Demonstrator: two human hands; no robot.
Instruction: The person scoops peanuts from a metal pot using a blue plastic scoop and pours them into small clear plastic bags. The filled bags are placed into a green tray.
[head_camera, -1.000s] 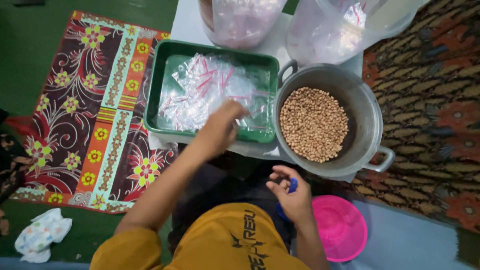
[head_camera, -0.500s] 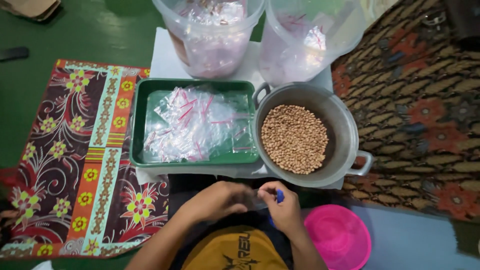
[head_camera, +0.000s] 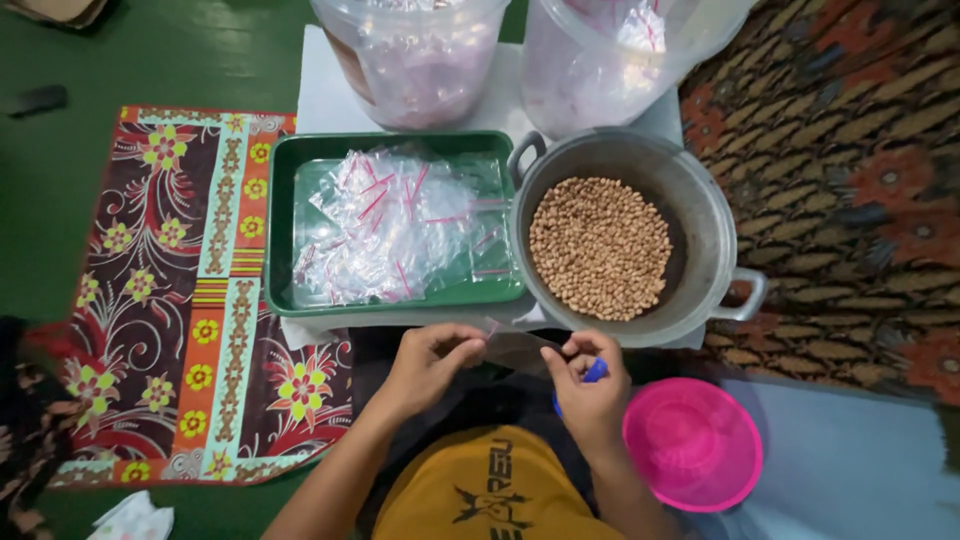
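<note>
From the head view I see my left hand (head_camera: 428, 362) and my right hand (head_camera: 590, 385) raised just on the near side of the metal pot (head_camera: 700, 215), both pinching one small clear plastic bag (head_camera: 520, 348) stretched between them; each hand's thumb and forefinger are closed on an end of it, the other fingers curled in. A small blue object (head_camera: 594, 371) is tucked in the right hand as well, though I cannot tell what it is. The pot holds a layer of brown peanuts (head_camera: 600, 248). Touching the pot's left side is a green tray (head_camera: 285, 220) with a heap of empty clear bags (head_camera: 390, 230) with pink strips. Beyond the pot stand two big clear plastic tubs (head_camera: 420, 60), side by side. Near the pot's front right, just beside my right hand, lies a pink bowl (head_camera: 692, 443). Left of the tray, farther from the pot, a patterned floral mat (head_camera: 170, 300) covers the green floor (head_camera: 150, 50).
</note>
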